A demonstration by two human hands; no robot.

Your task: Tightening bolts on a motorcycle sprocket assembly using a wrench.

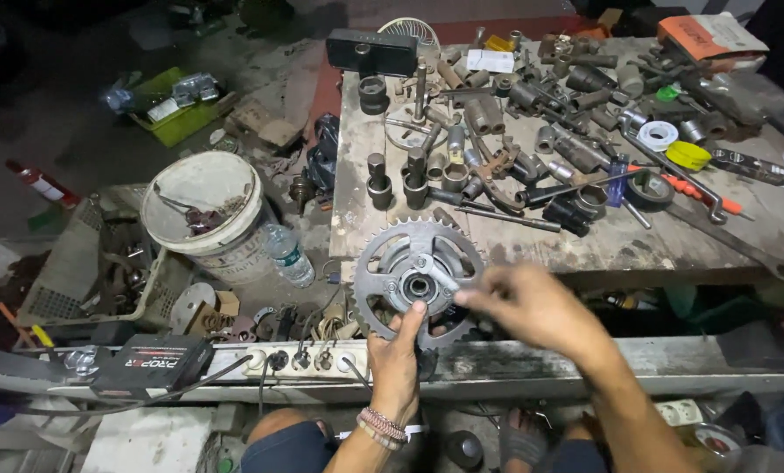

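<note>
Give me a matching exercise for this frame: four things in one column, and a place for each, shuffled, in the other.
Things:
1. toothed sprocket
2. white bucket
3. clear plastic bottle
4. white power strip

Places:
A. on the floor, left of the workbench
B. lying against the bucket's right side
C. held up between the left hand and right hand
D. on the grey ledge nearest the person, left of the left hand

Pairs: 1-C, 2-A, 3-B, 4-D
</note>
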